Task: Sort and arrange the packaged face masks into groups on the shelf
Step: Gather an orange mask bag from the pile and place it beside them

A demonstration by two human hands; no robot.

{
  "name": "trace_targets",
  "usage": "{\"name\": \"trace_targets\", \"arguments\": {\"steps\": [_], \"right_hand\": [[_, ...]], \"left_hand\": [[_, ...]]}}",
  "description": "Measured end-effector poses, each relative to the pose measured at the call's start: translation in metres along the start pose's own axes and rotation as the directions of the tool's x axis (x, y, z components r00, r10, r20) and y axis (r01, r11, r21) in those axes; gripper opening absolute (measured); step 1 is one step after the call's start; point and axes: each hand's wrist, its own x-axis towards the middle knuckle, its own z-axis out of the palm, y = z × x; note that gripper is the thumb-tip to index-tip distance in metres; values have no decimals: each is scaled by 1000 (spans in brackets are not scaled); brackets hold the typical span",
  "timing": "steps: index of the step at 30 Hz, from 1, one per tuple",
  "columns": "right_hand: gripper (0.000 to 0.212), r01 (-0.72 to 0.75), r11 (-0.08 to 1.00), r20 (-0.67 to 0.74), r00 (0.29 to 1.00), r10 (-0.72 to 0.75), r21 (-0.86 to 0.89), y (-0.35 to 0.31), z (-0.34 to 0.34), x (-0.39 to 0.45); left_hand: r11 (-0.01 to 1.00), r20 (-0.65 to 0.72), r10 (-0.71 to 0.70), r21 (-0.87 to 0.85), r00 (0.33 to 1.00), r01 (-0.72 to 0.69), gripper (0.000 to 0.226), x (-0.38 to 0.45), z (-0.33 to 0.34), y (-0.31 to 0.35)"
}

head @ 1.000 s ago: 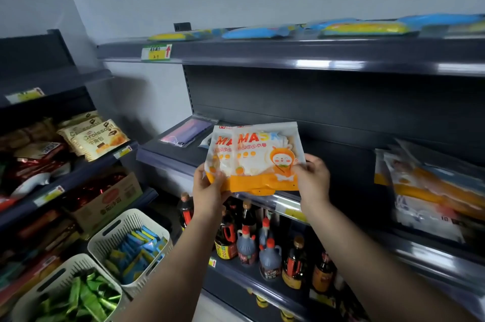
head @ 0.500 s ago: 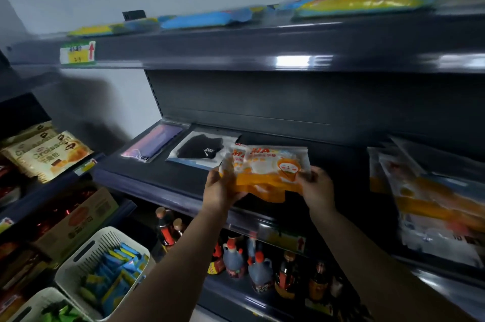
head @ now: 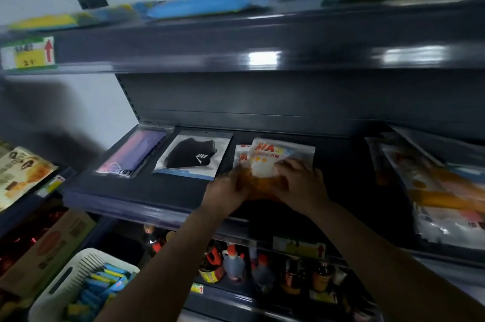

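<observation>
Two orange-and-white mask packs [head: 273, 157] lie low over the middle shelf [head: 131, 198], one on top of the other. My left hand [head: 227, 188] holds their near left edge, and my right hand [head: 299, 181] lies over the near right part with fingers curled on the top pack. To the left on the same shelf rest a black mask pack [head: 193, 156] and a pink-purple mask pack [head: 132, 154]. A loose heap of mixed mask packs [head: 441, 190] sits on the shelf's right end.
Blue and yellow packs [head: 204, 4] lie along the top shelf. Sauce bottles [head: 233, 264] stand on the shelf below. A white basket [head: 78, 285] with blue items and a cardboard box [head: 49, 248] sit lower left. Snack bags [head: 18, 177] fill the left rack.
Both hands have carried the orange mask packs forward and down from chest height onto the middle shelf, beside the black pack. The view has swung closer to the shelf.
</observation>
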Motion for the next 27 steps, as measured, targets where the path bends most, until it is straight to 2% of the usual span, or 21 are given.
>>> {"name": "trace_targets", "arguments": {"steps": [3, 6, 12, 17, 21, 23, 25, 27], "right_hand": [[68, -7, 1000, 65, 998, 9, -30, -5, 4, 6], [71, -9, 999, 103, 995, 14, -53, -5, 8, 15], [72, -28, 997, 180, 983, 42, -76, -3, 13, 30], [73, -74, 997, 191, 979, 78, -27, 2, 8, 29], [72, -112, 994, 189, 976, 106, 18, 3, 8, 24], [72, -107, 993, 202, 975, 95, 46, 0, 7, 23], [73, -91, 996, 218, 972, 84, 20, -3, 4, 21], [71, -71, 997, 201, 977, 77, -38, -5, 0, 16]], "left_hand": [[971, 79, 78, 220, 994, -93, 85, 9, 3, -6], [941, 135, 63, 322, 989, -104, 96, 23, 2, -15], [891, 131, 101, 430, 986, -148, 96, 50, 2, -25], [802, 229, 107, 555, 967, -221, 83, 71, -11, -22], [766, 342, 177, 541, 923, -347, 99, 72, -22, -21], [787, 375, 190, 495, 908, -369, 108, 69, -24, -25], [832, 360, 189, 436, 914, -344, 115, 68, -21, -29], [868, 278, 206, 390, 938, -307, 114, 64, -20, -29]]}}
